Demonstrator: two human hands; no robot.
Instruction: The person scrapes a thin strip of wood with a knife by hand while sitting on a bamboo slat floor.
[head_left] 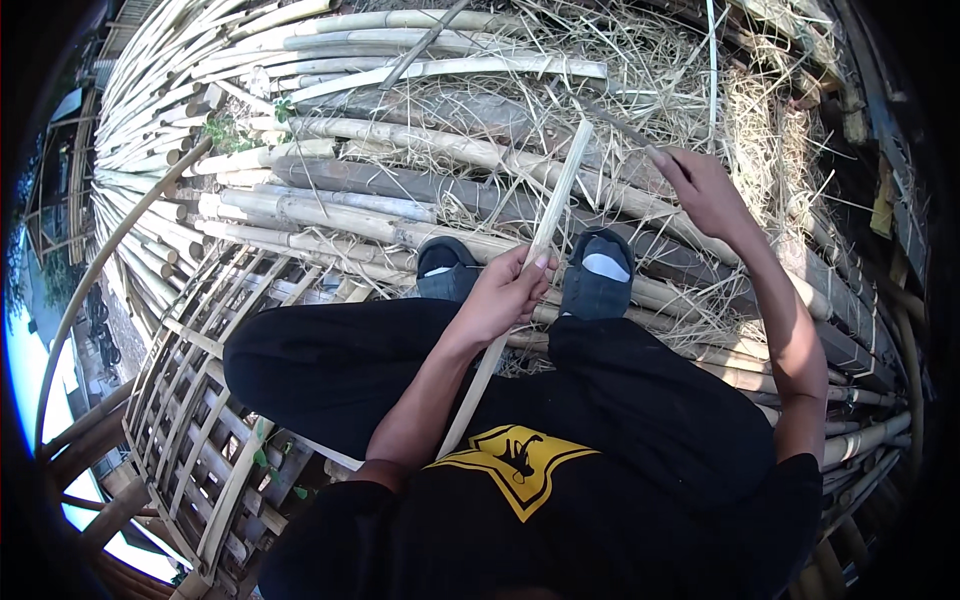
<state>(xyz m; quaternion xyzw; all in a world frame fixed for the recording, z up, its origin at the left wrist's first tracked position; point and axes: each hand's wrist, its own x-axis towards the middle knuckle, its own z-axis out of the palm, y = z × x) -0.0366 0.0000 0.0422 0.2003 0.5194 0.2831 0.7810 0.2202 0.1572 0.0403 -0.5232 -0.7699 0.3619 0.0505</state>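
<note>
My left hand [505, 295] is closed round a pale split bamboo strip [566, 185]. The strip slants from my lap up past my feet, its far end standing free. Out to the right, my right hand [703, 192] grips the handle of a knife [618, 126], whose thin dark blade points up and left toward the strip's far end. A gap shows between blade and strip. Part of the handle is hidden in my fingers.
Bamboo poles [400, 225] lie side by side under my shoes [597, 275]. Dry shavings [690, 90] cover the upper right. At the left are a woven bamboo lattice [215, 400], a curved pole [100, 260] and a large stack of bamboo poles [150, 120].
</note>
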